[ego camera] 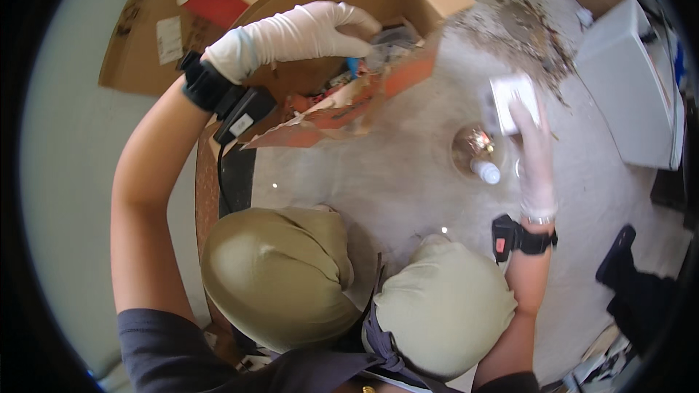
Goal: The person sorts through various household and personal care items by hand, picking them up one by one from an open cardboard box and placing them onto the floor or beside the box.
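My left hand (pixel 327 30), in a white glove, is over an open cardboard box (pixel 327 114) with a torn front wall. Its thumb and fingers are apart, beside clear plastic items (pixel 393 41) in the box; contact with them cannot be made out. A blue piece (pixel 353 67) shows below the thumb. My right hand (pixel 529 131), also gloved, grips a flat white rectangular item (pixel 512 101) above the floor; both are motion-blurred. Left of that hand, a round brownish see-through thing (pixel 461 155) with shiny wrapping lies on the floor, next to a pale bottle-like cap (pixel 486 172).
Brown debris (pixel 532 38) is scattered on the concrete floor (pixel 404 174) at the upper right. A white box-like casing (pixel 628 82) stands at the right. A cardboard flap (pixel 147 38) lies at the upper left. Dark cloth or footwear (pixel 633 278) is at the lower right.
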`<move>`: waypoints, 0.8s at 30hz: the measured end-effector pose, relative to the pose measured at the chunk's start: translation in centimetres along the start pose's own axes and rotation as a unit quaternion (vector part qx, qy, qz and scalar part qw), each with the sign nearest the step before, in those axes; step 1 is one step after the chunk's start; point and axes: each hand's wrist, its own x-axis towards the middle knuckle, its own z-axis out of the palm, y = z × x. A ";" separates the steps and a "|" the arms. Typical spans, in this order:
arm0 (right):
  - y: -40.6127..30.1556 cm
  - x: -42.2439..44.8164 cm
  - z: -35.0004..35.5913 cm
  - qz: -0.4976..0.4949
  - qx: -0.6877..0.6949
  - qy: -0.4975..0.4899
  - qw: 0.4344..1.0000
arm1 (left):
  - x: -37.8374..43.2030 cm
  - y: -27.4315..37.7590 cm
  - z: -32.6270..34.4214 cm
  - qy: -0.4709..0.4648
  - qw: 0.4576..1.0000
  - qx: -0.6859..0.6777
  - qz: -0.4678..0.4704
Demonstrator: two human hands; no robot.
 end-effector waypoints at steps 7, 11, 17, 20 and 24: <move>6.6 -1.8 -5.0 -0.156 -0.676 0.053 0.719 | -7.6 -9.1 1.0 -0.180 0.959 0.158 -0.151; 9.3 -0.9 -5.9 -0.108 -0.681 0.015 0.724 | -9.0 -11.9 1.8 -0.112 0.951 0.185 -0.222; 9.6 0.1 -6.1 -0.080 -0.656 0.056 0.749 | -0.8 -15.7 4.5 -0.228 0.940 0.241 -0.081; 9.3 0.2 -4.6 -0.116 -0.683 0.067 0.718 | 3.7 -19.4 10.5 -0.382 0.848 0.360 -0.078; 8.4 -0.2 -3.5 -0.135 -0.667 0.059 0.730 | 5.9 -22.8 14.2 -0.417 0.837 0.352 -0.045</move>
